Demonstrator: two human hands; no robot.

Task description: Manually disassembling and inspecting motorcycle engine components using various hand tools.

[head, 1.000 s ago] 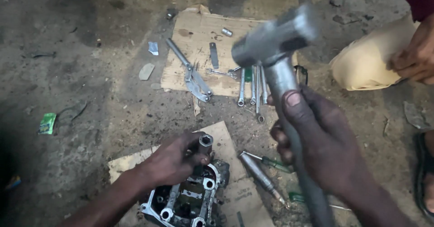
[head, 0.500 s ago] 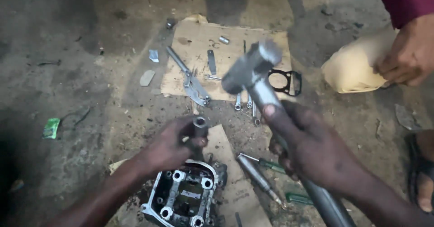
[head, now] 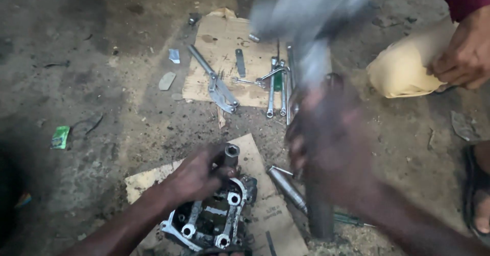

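Observation:
My left hand [head: 196,175] grips a dark socket-like steel tool [head: 230,155], held upright on a metal engine cylinder head [head: 212,220] that lies on a piece of cardboard [head: 265,210]. My right hand [head: 326,138] is blurred with motion and is closed around the handle of a heavy steel hammer [head: 314,16]. The hammer's head is raised high near the top of the view, above and to the right of the upright tool.
A second cardboard sheet [head: 204,90] further away carries several spanners [head: 278,87] and a plier-like tool [head: 217,85]. A steel rod [head: 286,184] lies beside the cylinder head. Another person squats at right, a hand [head: 462,57] on a knee and a sandalled foot [head: 477,189] on the dirt floor.
The hammer has swung upward and now blurs at the top of the view. My left hand stays on the upright tool on the cylinder head.

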